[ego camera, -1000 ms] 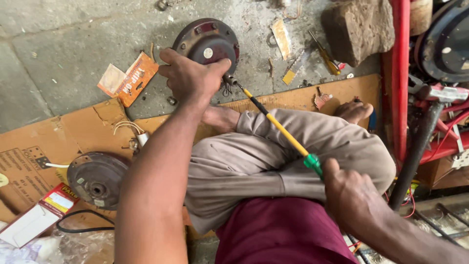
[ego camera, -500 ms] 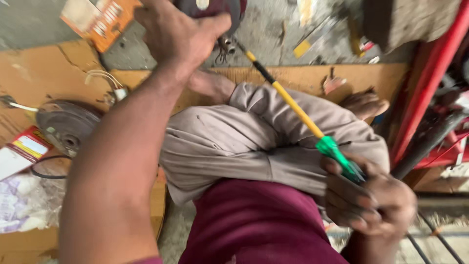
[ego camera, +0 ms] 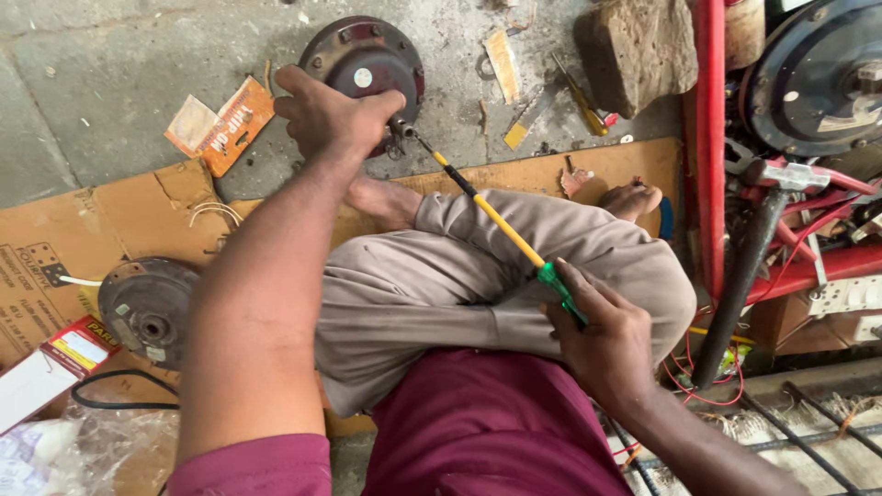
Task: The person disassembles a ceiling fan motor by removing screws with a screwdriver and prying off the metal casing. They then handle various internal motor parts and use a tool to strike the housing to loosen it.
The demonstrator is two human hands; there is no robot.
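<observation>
Screwdriver meets hub on the floor.
Left hand (ego camera: 333, 115) grips the hub (ego camera: 363, 60); right hand (ego camera: 602, 335) clasps the screwdriver (ego camera: 496, 216) handle.

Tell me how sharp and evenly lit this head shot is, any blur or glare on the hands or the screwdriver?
Head view: sharp across the frame, in soft, even daylight with only faint shadows; no motion blur on the left hand, right hand or screwdriver; no strong glare, only a dull sheen on the round metal hub; the near forearm looms large from wide-angle stretch.
</observation>
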